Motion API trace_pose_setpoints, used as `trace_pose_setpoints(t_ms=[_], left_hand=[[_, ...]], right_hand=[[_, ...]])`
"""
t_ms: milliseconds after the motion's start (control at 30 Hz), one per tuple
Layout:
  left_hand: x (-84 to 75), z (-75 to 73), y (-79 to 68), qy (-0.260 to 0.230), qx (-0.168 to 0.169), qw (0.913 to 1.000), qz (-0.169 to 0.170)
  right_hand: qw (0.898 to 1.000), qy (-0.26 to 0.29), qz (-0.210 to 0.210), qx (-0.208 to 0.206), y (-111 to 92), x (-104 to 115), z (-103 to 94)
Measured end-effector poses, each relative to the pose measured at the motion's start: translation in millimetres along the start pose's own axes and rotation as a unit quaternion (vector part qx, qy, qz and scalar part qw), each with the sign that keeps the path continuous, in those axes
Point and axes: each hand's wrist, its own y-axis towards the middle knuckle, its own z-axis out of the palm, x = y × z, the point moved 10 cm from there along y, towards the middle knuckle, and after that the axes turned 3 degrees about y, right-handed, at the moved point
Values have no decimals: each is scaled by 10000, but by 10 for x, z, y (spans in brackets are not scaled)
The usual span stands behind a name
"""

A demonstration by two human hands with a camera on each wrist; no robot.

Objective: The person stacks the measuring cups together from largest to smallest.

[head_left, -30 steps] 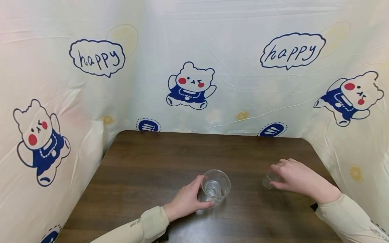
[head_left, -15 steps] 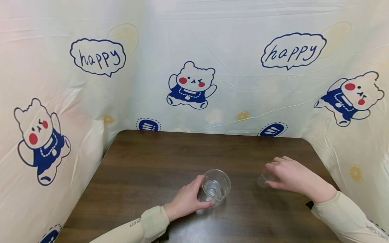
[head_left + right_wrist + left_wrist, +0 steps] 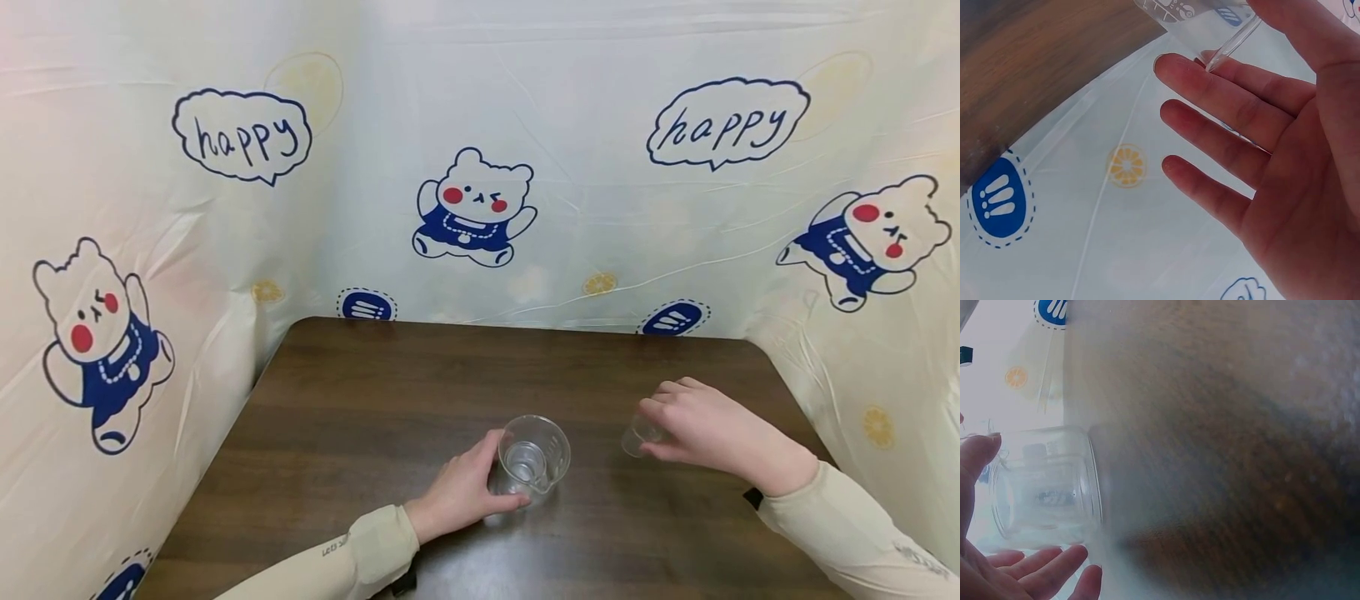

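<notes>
A clear glass beaker (image 3: 553,446) with a pouring lip stands upright near the middle of the wooden table. My left hand (image 3: 465,487) grips its left side, thumb in front and fingers behind. A smaller round glass outline shows inside this beaker, also visible through its wall in the left wrist view. To the right, my right hand (image 3: 697,429) pinches a smaller clear beaker (image 3: 632,437) from above, between thumb and fingers. White printed markings show on that small beaker (image 3: 1188,15) in the right wrist view, where the remaining fingers (image 3: 1204,134) are spread.
The dark brown wooden table (image 3: 420,375) has rounded far corners. A pale cloth (image 3: 585,208) printed with bears, "happy" bubbles and orange slices surrounds its back and both sides. A stretch of tabletop lies between the two beakers.
My right hand has moved left across the table with the small beaker, closer to the larger one. My left hand and its beaker have stayed in place.
</notes>
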Motion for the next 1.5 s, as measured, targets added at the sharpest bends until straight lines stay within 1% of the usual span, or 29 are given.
trace_pose_setpoints(t_ms=[333,567,767,933,1200,1500], left_hand=[[-11,-7,-2,10,8,10000,1],[-14,-12,-5,116,-69,9999,33],[-12,-6,-9,134,-106,9998,60],[-16,-10,-10,108,-113,9999,67],[-17,-9,-6,118,-97,9998,95],[10,-2,-1,82,-24,10000,28]], right_hand=[[9999,-37,-94,73,138,87,-84],[9994,-65,-333,-108,237,168,-137],[9992,-41,-385,-102,314,226,-157],[9986,-146,-488,-154,375,284,-190],[9973,-194,-672,-201,473,378,-211],[9972,-219,-700,-153,608,459,-236]])
